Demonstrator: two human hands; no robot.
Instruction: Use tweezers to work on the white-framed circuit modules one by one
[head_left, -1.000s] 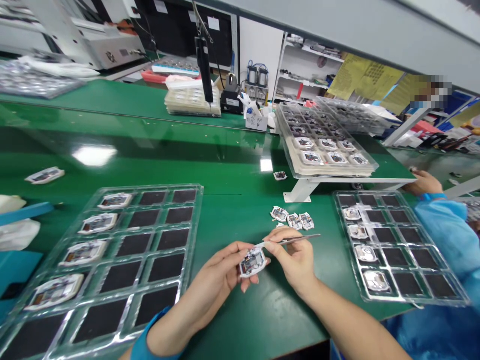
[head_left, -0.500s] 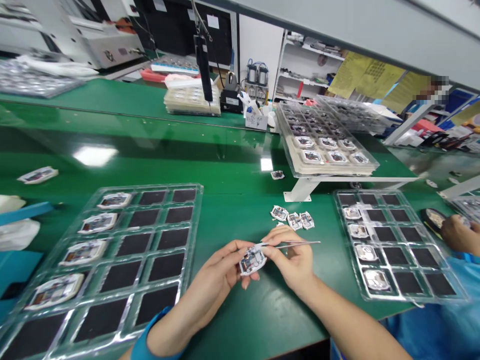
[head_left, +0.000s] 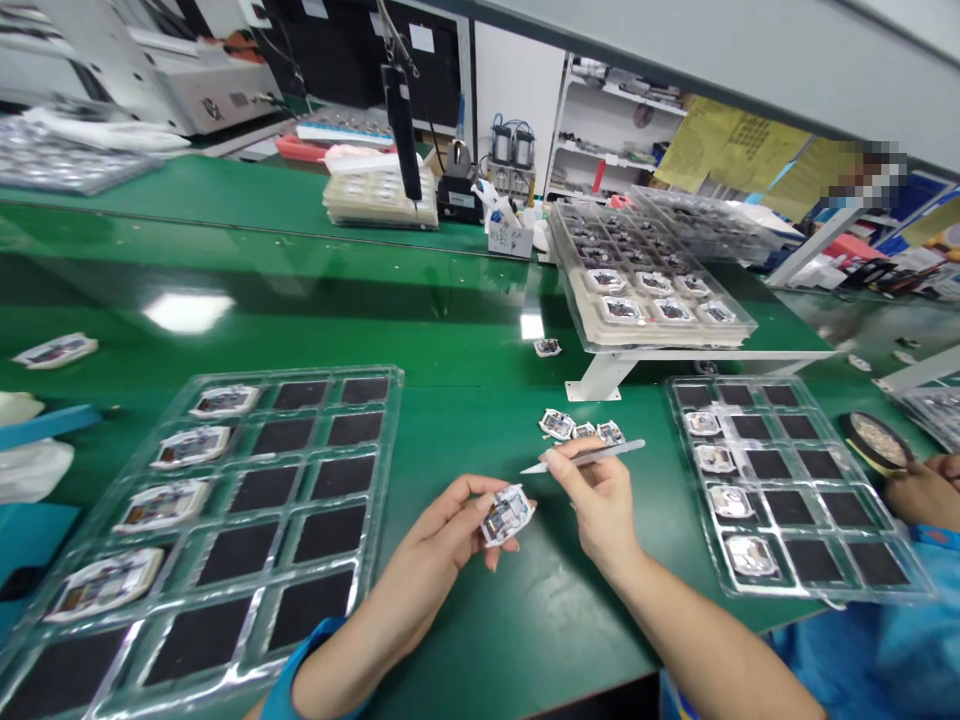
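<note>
Between the thumb and fingers of my left hand is a small white-framed electronic module, its circuit side facing up. My right hand is closed around a pair of metal tweezers; the pointed tip faces left, a little above the module and apart from it. Just behind my right hand, several similar modules lie on the green bench. To my left stands a clear tray with dark-lined compartments, its left column partly filled with modules.
On the right, another clear tray holds modules in its left column. Stacked full trays rest on a white-legged stand. A black electric screwdriver hangs at the back. A co-worker's hand is at the far right beside a round dish.
My right hand has drawn back from the module and turned the tweezers so the tip points left. The left hand still holds the module. The co-worker's hand has shifted.
</note>
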